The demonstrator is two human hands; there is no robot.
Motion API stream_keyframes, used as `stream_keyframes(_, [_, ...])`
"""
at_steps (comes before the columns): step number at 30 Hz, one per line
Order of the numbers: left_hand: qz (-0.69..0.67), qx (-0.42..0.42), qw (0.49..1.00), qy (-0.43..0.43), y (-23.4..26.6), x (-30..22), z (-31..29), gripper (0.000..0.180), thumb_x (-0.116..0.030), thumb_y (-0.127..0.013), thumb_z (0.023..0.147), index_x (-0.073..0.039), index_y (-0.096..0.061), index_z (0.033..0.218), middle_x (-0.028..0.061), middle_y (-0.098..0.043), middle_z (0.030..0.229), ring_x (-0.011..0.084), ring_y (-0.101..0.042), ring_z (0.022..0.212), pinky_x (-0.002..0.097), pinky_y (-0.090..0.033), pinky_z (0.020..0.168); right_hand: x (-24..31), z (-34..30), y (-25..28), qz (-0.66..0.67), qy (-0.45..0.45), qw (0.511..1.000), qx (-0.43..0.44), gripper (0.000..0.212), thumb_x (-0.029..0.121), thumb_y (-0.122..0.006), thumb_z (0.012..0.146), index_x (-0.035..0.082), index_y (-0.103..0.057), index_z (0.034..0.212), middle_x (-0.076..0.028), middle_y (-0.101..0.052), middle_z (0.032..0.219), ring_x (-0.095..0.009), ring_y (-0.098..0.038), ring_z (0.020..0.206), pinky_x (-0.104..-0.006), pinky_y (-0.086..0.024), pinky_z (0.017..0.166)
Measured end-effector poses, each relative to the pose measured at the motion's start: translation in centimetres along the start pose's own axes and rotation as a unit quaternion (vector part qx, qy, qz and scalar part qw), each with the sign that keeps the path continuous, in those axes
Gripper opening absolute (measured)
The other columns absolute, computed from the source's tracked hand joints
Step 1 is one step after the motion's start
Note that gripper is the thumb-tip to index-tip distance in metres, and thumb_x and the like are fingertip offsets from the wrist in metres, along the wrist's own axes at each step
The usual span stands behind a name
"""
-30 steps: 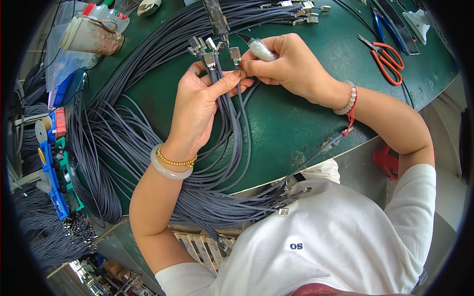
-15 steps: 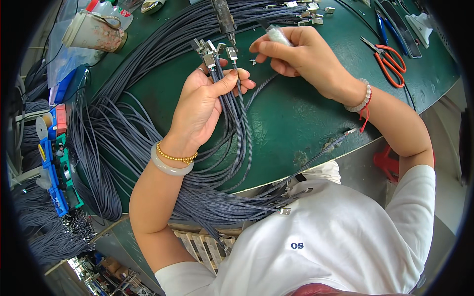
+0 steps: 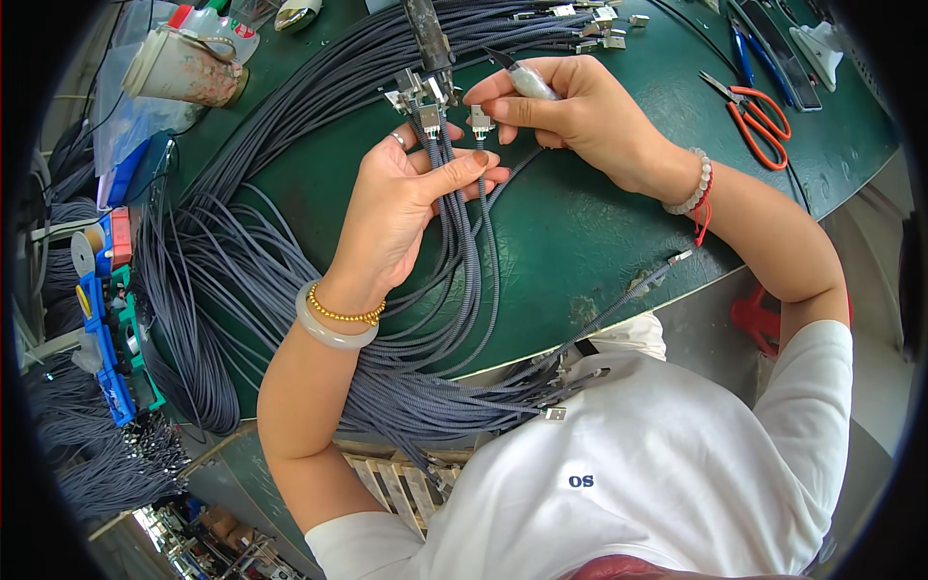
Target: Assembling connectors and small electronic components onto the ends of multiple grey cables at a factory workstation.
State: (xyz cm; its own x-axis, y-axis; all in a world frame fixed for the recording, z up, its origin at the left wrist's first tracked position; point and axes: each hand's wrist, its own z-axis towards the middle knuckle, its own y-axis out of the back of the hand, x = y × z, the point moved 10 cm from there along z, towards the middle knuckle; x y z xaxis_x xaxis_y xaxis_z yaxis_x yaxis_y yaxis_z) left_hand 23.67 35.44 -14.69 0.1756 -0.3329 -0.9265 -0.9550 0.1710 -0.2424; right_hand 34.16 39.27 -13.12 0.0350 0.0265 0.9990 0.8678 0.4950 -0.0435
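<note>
Cables (image 3: 467, 266) are trailing in a bunch below the left hand (image 3: 416, 184), whose thumb and fingers are grasping them just under their clustered plugs (image 3: 428, 118). One lone cable (image 3: 493, 232) is running beside the bunch, its plug (image 3: 480, 118) sitting just beyond the left thumb. Above that thumb, the right hand (image 3: 570, 101) is holding a wrapped tool (image 3: 532, 81), dark tip pointing away from the body, while its thumb and forefinger are closing around the plug; how firmly they are pinching, I cannot tell. Beyond the left fingertips, a dark rod (image 3: 426, 39) is reaching toward the cluster. Past the right wrist, orange pliers (image 3: 759, 126) are lying open.

The plug is looking light, hard and smooth, probably slippery at its edges; the fine wires at its base are seeming fragile. Flat metal sides or the flexible braid below are offering the safer hold. The bunch is likely pulling heavier, with some spring.
</note>
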Motion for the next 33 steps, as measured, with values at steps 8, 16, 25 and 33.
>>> stream_keyframes(8, [-0.075, -0.032, 0.997, 0.016, 1.5, -0.4, -0.8, 0.021, -0.008, -0.059, 0.08, 0.003, -0.049, 0.095, 0.0123, -0.06, 0.085, 0.0196, -0.061, 0.081, 0.0252, -0.047, 0.068, 1.6, 0.2, -0.7, -0.066, 0.016, 0.998, -0.004, 0.023, 0.021, -0.061, 0.08, 0.003, -0.062, 0.093, 0.002, -0.057, 0.07, -0.001, -0.047, 0.061, -0.016, -0.033, 0.049])
stream_keyframes(16, [0.028, 0.002, 0.999, 0.019, 1.2, -0.2, -0.4, 0.023, -0.01, -0.064, 0.077, 0.003, -0.054, 0.094, 0.0069, -0.06, 0.081, 0.0124, -0.059, 0.067, 0.0211, -0.045, 0.06, 1.0, 1.2, -0.7, -0.056, 0.008, 0.998, -0.018, 0.024, 0.028, -0.063, 0.079, 0.005, -0.063, 0.089, 0.003, -0.058, 0.07, -0.002, -0.048, 0.058, -0.0157, -0.033, 0.048])
stream_keyframes(25, [0.004, -0.031, 0.999, 0.011, 0.5, 0.2, 0.3, 0.02, -0.011, -0.062, 0.078, 0.003, -0.054, 0.091, 0.0095, -0.061, 0.082, 0.0151, -0.06, 0.068, 0.0236, -0.048, 0.063, -0.2, 1.1, 1.3, 0.001, 0.004, 0.999, -0.051, 0.021, 0.024, -0.066, 0.076, 0.004, -0.063, 0.083, 0.001, -0.059, 0.068, -0.002, -0.049, 0.057, -0.0167, -0.034, 0.047])
stream_keyframes(33, [0.021, -0.031, 0.999, 0.006, 0.4, 0.3, 0.6, 0.018, -0.011, -0.06, 0.081, 0.002, -0.054, 0.092, 0.0108, -0.061, 0.085, 0.0157, -0.06, 0.07, 0.0247, -0.048, 0.064, 0.0, 0.9, 1.6, -0.005, 0.012, 0.998, -0.058, 0.021, 0.024, -0.067, 0.076, 0.004, -0.063, 0.082, 0.001, -0.059, 0.068, -0.003, -0.048, 0.055, -0.0172, -0.034, 0.048])
